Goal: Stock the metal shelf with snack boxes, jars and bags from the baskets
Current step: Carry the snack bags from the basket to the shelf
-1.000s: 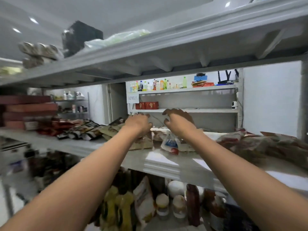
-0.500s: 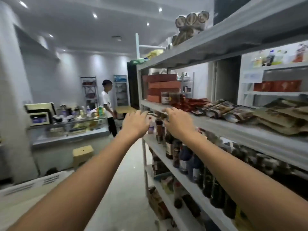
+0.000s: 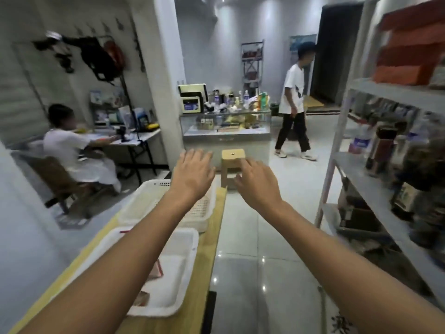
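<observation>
**Two empty hands held out between the baskets and the shelf**

At the left of the frame a person in white clothes (image 3: 65, 145) sits at a desk. Black bags (image 3: 101, 61) hang on the wall in the upper left.

In the lower left a long yellow wooden surface (image 3: 207, 251) carries two white plastic baskets. The near white basket (image 3: 180, 268) has a small reddish packet (image 3: 156, 271) lying in it, partly hidden by the left arm. The far white basket with little holes (image 3: 144, 194) sits just behind it on the same surface.

The left hand (image 3: 192, 175) is in the middle of the frame, over the right end of the far basket. Its palm faces down, its fingers are straight and a little spread, and it holds nothing. The right hand (image 3: 258, 186) is near it but not touching. Its palm faces down too, its fingers are a little bent, and it also holds nothing.

Behind the hands a small light wooden stool (image 3: 233, 156) stands on the shiny tiled floor (image 3: 252, 249). Past the stool is a glass counter (image 3: 226, 136) with bottles on top. To its right a person in a white shirt and black trousers (image 3: 292, 109) is in mid-step.

At the far right stands the grey metal shelf (image 3: 346, 165). Orange boxes (image 3: 407, 66) are stacked on its upper board. Dark bottles and jars (image 3: 382, 145) stand on the board below, too blurred to tell apart.
</observation>
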